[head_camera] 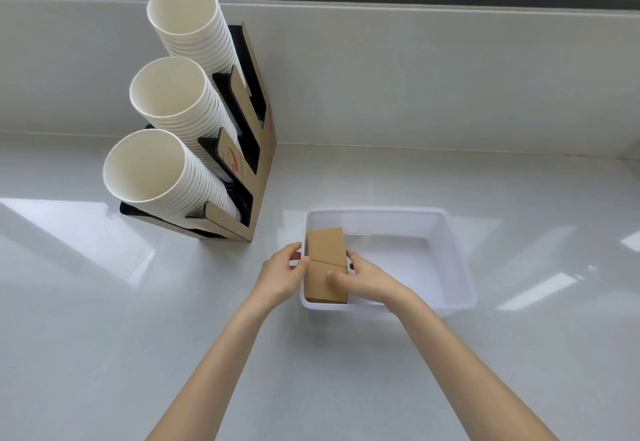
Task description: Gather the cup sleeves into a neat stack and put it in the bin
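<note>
A brown cardboard stack of cup sleeves (325,250) sits at the left end of the translucent white bin (453,253), against its left wall. My left hand (282,274) grips the stack's left side from outside the bin wall. My right hand (367,279) holds the stack's right side, thumb pressed on its top face, fingers inside the bin. The stack looks squared up, with a seam across its top.
A cardboard cup dispenser (258,149) with three tilted columns of white paper cups (166,94) stands at the left rear. The white counter (104,302) runs to a wall ledge and window behind. The bin's right part holds nothing.
</note>
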Available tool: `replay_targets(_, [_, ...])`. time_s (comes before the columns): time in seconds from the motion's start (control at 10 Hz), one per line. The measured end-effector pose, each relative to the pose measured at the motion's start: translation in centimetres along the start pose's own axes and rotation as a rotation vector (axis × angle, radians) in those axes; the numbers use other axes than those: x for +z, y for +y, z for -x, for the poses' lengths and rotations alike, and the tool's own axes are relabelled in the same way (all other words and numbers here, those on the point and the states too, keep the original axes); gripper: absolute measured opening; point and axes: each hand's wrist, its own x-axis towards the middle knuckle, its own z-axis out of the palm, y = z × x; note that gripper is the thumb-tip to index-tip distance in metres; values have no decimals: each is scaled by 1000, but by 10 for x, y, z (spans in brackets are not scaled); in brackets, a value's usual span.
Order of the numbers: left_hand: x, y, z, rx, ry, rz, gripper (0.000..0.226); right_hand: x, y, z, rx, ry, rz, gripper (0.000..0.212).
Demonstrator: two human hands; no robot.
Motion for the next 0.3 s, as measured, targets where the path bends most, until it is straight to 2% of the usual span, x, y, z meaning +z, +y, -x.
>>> replay_targets(0.1, [-1,5,0,6,-33,-103,52,-4,1,7,-4,-22,112,61])
replay_targets(0.2, [-3,16,2,73,-57,-332,59,-14,5,15,9,21,320,72])
replay_targets(0.3, [-6,27,6,117,-24,-408,60,-22,4,21,9,79,438,73])
